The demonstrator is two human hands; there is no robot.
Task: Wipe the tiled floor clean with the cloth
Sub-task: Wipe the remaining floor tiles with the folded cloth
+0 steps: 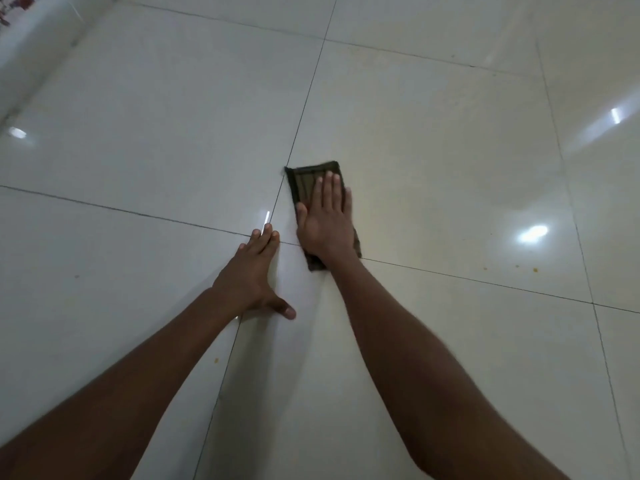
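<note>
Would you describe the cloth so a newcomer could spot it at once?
On the glossy pale tiled floor, find where two grout lines cross near the middle. Just right of it, the cloth lies flat under the right hand, the only dark thing there.

Indoor room, prob. home: glossy tiled floor (pixel 433 140), wall base (pixel 38 46).

Glossy pale tiled floor (pixel 433 140), laid in large squares with thin dark grout lines (pixel 304 109) crossing at angles. Bright light reflections (pixel 532 233) scattered across the sheen, right and left. Small orange-brown specks (pixel 535 270) near the right-hand joint. Lighter wall base (pixel 38 39) along the upper left corner. Dim, even lighting overall.
</note>
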